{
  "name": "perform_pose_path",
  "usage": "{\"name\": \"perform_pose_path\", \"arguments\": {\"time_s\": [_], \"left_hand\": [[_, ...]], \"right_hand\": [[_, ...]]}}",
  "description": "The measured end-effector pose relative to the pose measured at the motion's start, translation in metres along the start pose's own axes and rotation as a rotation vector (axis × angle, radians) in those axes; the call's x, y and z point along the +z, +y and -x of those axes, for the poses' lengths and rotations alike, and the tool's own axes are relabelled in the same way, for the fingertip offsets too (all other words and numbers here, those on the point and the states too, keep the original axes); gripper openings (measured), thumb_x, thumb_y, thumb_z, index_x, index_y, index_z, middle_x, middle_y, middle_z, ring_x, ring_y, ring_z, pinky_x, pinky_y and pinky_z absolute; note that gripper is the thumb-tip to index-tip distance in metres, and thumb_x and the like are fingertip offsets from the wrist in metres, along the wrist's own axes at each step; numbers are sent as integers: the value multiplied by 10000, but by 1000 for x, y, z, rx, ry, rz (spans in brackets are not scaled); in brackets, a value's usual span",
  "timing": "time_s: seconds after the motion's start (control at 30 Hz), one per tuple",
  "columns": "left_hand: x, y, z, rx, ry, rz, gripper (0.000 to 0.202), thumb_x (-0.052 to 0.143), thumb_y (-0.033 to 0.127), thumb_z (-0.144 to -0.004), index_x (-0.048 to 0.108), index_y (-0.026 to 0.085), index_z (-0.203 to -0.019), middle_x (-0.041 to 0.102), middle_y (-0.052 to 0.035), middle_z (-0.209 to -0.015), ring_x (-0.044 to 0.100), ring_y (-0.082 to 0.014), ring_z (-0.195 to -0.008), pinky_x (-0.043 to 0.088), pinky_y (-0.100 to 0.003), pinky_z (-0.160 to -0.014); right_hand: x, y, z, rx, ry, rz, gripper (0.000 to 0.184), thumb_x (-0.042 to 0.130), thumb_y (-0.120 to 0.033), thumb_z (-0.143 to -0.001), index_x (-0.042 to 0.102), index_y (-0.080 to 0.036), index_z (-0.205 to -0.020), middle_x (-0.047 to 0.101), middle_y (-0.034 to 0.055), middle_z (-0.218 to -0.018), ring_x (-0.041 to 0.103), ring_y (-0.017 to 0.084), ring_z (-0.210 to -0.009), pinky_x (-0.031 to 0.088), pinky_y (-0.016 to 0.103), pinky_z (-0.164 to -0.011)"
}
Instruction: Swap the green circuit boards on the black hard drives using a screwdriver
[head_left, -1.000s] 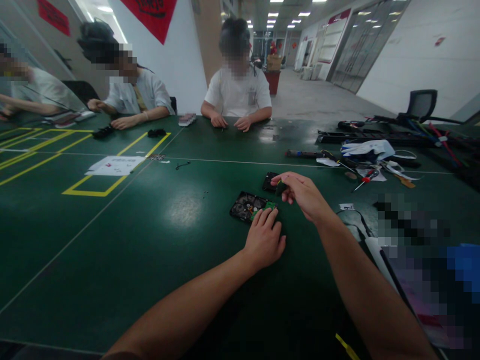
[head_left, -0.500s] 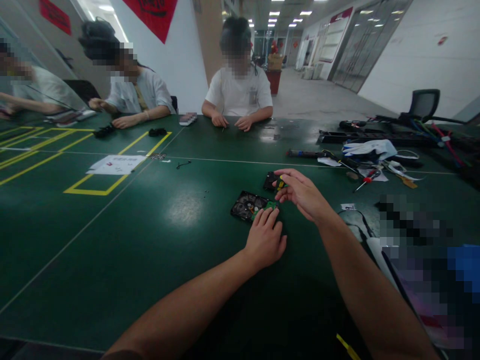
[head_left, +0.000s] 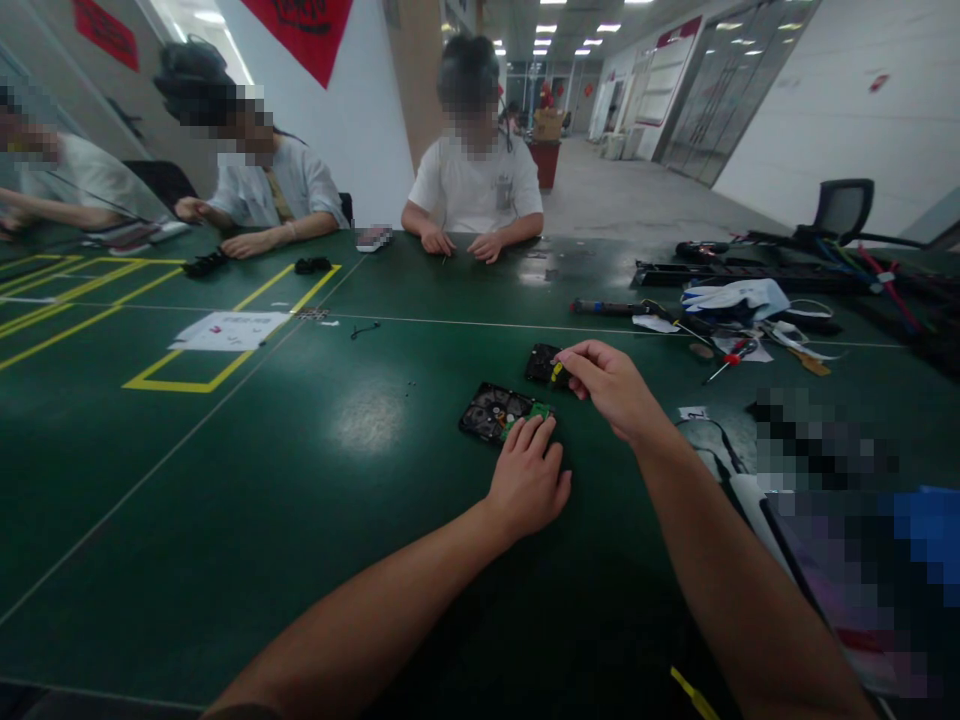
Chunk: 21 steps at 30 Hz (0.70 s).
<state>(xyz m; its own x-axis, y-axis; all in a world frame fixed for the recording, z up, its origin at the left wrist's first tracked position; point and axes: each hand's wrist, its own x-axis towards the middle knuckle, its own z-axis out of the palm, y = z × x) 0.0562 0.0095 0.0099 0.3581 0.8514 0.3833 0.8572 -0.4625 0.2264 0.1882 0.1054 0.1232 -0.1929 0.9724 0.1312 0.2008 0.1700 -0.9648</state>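
Now we note our left hand (head_left: 529,480) resting on the near right corner of the opened hard drive (head_left: 496,411), fingers stretched loose over its green board (head_left: 537,410), gripping nothing. Just beyond the drive's far right corner, our right hand (head_left: 611,385) pinches a small yellow-and-black piece (head_left: 556,372) between thumb and fingertips, against a black part (head_left: 538,362) on the table (head_left: 300,480).

The left forearm (head_left: 390,600) and the right forearm (head_left: 712,560) are bare along all their visible length. The left grip (head_left: 529,485) and the right grip (head_left: 611,385) are bare too.
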Motion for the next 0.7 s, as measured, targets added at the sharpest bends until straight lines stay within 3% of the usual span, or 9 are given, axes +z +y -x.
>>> {"name": "perform_pose_path", "arguments": {"time_s": [0.23, 0.47, 0.7], "left_hand": [[1, -1, 1, 11, 3, 0, 344, 557, 409, -952, 663, 161, -1167, 511, -152, -1530, 414, -345, -1461, 300, -540, -1256], [3, -1, 1, 4, 6, -2, 335, 570, 405, -944, 667, 161, -1153, 508, -153, -1534, 421, -343, -1455, 305, -542, -1251], [4, -1, 1, 6, 8, -3, 343, 561, 405, -949, 665, 168, -1173, 498, -148, -1545, 415, -340, -1460, 290, -543, -1260]], "right_hand": [[-3, 0, -2, -33, -21, -12, 192, 601, -335, -883, 720, -212, -971, 665, 15, -828, 492, 122, -603, 344, 276, -518], [-3, -3, 0, -11, -84, 6, 218, 574, -337, -907, 737, -193, -929, 649, 17, -790, 489, 119, -608, 358, 255, -520], [-1, 2, 0, 15, -94, -50, 221, 600, -394, -935, 687, -192, -964, 740, 61, -1039, 529, 104, -622, 423, 240, -529]]}}
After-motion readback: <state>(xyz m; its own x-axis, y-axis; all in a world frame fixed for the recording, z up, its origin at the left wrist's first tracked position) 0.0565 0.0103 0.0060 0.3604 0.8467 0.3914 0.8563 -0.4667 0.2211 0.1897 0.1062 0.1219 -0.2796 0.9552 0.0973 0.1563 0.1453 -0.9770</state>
